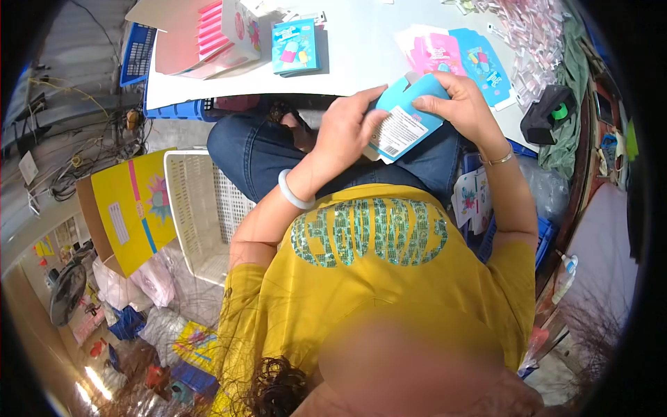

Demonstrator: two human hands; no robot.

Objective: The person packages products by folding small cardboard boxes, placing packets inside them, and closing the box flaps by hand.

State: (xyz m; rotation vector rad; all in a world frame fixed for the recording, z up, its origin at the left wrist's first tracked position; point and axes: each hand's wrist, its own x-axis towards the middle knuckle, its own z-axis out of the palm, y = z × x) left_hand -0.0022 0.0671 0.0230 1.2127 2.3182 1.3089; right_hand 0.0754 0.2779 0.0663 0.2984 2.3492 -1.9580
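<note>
A blue printed carton [406, 128], with a white text panel and a barcode, is held over my lap. It looks like a flattened or partly folded box. My left hand [346, 128], with a white bangle at its wrist, pinches the left side, thumb on the printed face. On the upper right edge, my right hand [462, 104] grips it between thumb and fingers. Just beyond my right hand, flat pink cartons [439, 52] and flat blue cartons [481, 64] lie on the white table. A finished-looking small blue box [294, 47] rests on the table further left.
An open display box [240, 35] with pink packs inside stands at the table's back left. Many small wrapped pieces [533, 42] are heaped at the right. A white basket [187, 201] and a yellow carton [132, 212] sit on the floor to my left.
</note>
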